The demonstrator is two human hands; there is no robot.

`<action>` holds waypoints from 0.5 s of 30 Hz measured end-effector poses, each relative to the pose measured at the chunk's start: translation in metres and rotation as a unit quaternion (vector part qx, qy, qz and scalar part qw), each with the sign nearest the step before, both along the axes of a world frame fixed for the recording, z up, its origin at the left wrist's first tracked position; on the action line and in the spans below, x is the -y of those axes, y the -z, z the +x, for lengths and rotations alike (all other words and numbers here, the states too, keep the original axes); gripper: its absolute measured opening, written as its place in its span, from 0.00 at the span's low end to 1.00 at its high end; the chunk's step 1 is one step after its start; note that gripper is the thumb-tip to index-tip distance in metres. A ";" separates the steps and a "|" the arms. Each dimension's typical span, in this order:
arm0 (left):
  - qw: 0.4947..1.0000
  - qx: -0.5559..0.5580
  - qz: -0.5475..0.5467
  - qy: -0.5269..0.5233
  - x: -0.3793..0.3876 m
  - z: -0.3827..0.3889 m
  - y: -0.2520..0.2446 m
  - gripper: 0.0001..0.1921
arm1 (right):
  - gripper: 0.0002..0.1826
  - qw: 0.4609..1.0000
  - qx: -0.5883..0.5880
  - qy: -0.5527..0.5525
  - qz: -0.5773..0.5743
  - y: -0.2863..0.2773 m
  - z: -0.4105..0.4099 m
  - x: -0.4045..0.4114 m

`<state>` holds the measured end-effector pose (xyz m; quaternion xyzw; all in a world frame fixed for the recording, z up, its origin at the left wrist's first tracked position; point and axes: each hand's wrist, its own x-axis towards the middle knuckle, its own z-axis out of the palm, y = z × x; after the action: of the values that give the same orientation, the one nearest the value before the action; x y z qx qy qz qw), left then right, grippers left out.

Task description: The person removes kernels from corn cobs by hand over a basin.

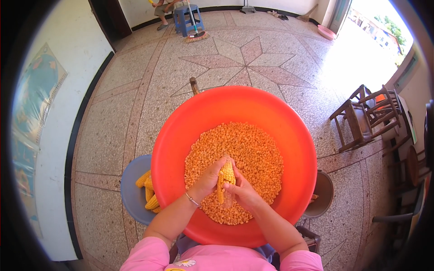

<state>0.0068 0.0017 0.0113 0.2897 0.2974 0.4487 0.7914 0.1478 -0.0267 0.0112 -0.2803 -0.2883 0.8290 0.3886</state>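
Note:
A partly shelled corn cob is held upright between my two hands, above a wide red plastic basin. Loose corn kernels cover the bottom of the basin. My left hand grips the cob's left side and upper end. On the other side, my right hand has its thumb pressed against the rows of kernels. Part of the cob's lower right is bare of kernels. Several whole corn cobs lie in a blue basin, partly hidden under the red basin's left rim.
A grey-brown bucket with a few pieces inside stands at the right. Stacked wooden chairs are farther right. Ahead, a person sits near a blue stool and a broom. A wall runs along the left.

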 end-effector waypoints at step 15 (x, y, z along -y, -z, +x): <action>0.995 -0.076 0.007 -0.060 0.000 -0.001 0.008 0.17 | 0.39 0.984 0.159 -0.018 0.082 0.007 -0.001 0.001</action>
<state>0.0056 0.0012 0.0033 0.3102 0.3703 0.4742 0.7361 0.1469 -0.0279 0.0038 -0.3706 -0.4188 0.7541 0.3444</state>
